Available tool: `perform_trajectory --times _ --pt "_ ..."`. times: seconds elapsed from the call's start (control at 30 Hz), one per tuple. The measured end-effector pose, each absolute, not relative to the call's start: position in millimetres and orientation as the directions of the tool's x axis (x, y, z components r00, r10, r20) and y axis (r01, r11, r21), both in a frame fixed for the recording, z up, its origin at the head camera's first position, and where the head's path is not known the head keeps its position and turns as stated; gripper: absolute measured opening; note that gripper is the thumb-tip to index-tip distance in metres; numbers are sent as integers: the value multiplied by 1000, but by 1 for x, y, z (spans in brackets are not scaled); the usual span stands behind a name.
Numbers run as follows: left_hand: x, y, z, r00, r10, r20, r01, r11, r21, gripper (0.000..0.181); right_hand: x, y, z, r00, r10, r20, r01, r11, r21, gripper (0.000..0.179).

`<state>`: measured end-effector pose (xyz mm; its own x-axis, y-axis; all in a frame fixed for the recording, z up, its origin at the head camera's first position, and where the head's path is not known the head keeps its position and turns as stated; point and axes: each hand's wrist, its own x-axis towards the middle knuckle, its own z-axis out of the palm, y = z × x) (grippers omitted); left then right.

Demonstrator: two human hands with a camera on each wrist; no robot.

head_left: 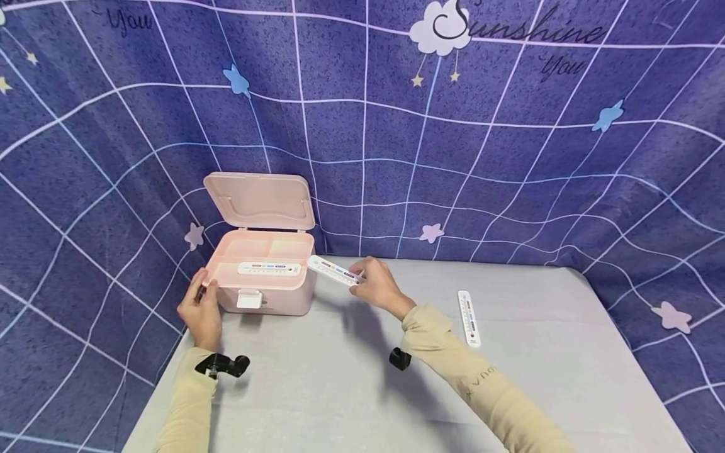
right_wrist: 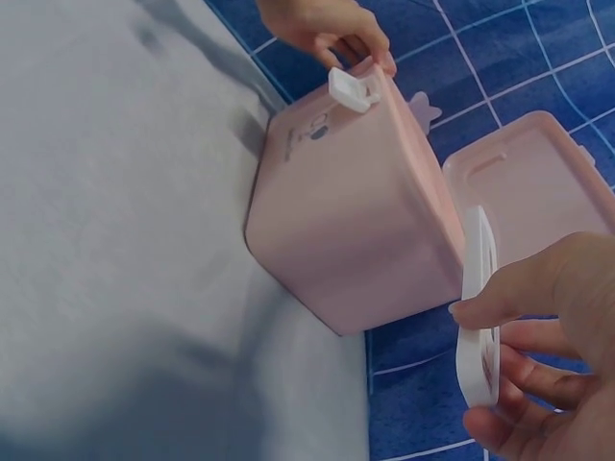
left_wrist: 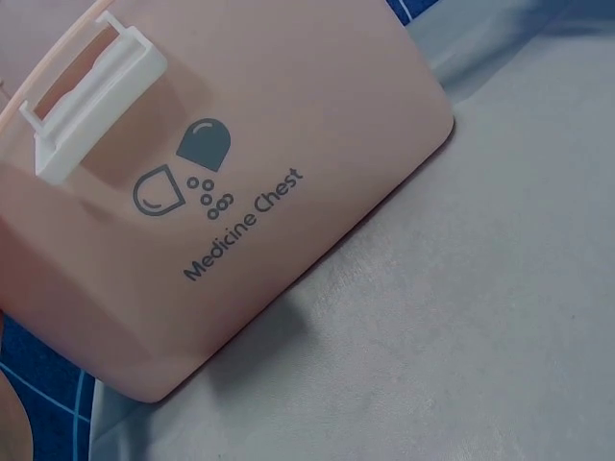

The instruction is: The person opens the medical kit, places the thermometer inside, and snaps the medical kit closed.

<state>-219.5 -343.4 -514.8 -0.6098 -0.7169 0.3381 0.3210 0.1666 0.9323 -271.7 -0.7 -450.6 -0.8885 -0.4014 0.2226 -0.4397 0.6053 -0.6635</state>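
A pink medicine chest (head_left: 283, 302) stands on the left of the table with its lid (head_left: 260, 201) raised. My left hand (head_left: 204, 314) holds its left front corner at the rim, fingers bent there. One white thermometer (head_left: 269, 269) lies in the front part of the tray. With my right hand (head_left: 376, 286) I pinch a second white thermometer (head_left: 331, 269) by its right end, its far end at the chest's right rim. In the right wrist view, thumb and fingers press this held thermometer (right_wrist: 474, 360) from both sides. A third thermometer (head_left: 469, 318) lies on the table to the right.
A white latch (head_left: 249, 299) hangs on the chest's front, above printed "Medicine Chest" lettering (left_wrist: 243, 226). The grey-white table (head_left: 317, 390) extends to the right. Behind it hangs a blue gridded curtain (head_left: 385, 157). Black camera mounts (head_left: 222, 365) sit on the wrists.
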Motion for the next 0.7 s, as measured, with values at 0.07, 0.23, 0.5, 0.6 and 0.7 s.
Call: perform_trajectory --times 0.07,0.23,0.5,0.6,0.7 --pt "-219 -344 -515 -611 -717 336 320 165 933 35 -273 -2 -450 -887 -407 219 -442 607 -661 34" --pt "-218 -344 -515 -620 -714 325 315 152 937 36 -276 -5 -450 -883 -415 219 -450 618 -645 34" --pt "-218 -343 -512 -620 -712 329 300 172 938 36 -279 -12 -446 -868 -440 232 -475 596 -648 32" --pt "-220 -344 -515 -612 -716 338 315 171 933 35 -280 -16 -445 -861 -454 230 -484 594 -642 33" --pt "-220 -345 -516 -610 -715 342 315 178 932 35 -281 -20 -444 -857 -463 226 -488 588 -646 34"
